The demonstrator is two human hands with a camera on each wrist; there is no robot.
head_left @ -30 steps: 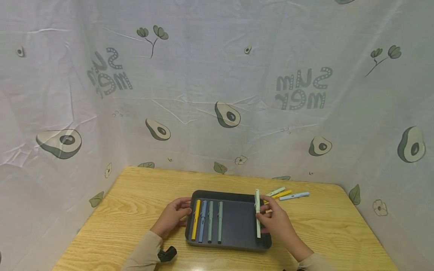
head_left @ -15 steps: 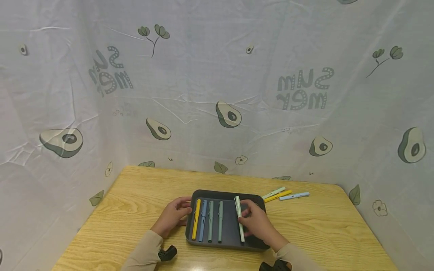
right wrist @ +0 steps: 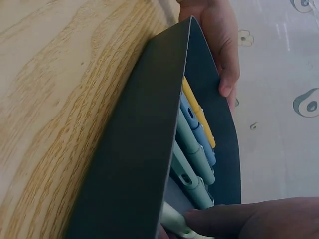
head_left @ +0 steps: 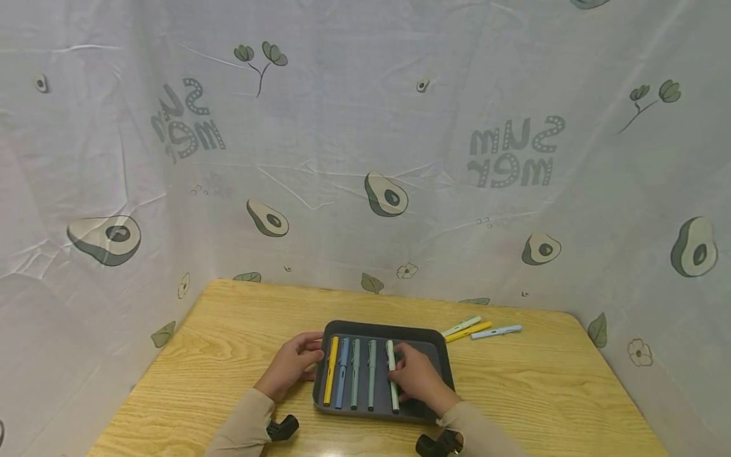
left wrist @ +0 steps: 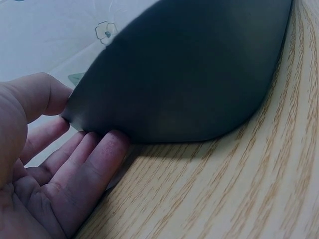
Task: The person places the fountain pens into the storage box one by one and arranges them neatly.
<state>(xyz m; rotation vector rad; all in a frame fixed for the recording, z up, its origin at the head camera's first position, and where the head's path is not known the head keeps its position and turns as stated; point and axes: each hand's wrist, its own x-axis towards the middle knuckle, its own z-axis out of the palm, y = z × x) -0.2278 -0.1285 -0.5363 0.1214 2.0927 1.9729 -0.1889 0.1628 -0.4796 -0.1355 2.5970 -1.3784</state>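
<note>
A dark grey tray (head_left: pixel 394 331) lies on the wooden table. My left hand (head_left: pixel 292 366) holds its left side, the thumb at the rim and the fingers against the outer wall (left wrist: pixel 174 74) in the left wrist view. Inside, a yellow pen (head_left: pixel 330 374), a blue pen (head_left: pixel 342 374) and two grey-green pens (head_left: pixel 355 374) lie side by side, clips toward the far end. To their right, my right hand (head_left: pixel 421 376) pinches a pale green pen (head_left: pixel 391 357) between thumb and fingers, roughly parallel to the row. Whether that pen touches the tray floor, I cannot tell.
Beyond the tray's far right corner, another pale green pen (head_left: pixel 462 325), a yellow pen (head_left: pixel 469 331) and a light blue pen (head_left: pixel 495 332) lie on the table (head_left: pixel 542 374). A printed curtain (head_left: pixel 320 254) hangs behind the table and along both sides.
My right hand has carried the pale green pen leftward from the tray's right side and lowered it beside the row of pens. The left hand has stayed at the tray.
</note>
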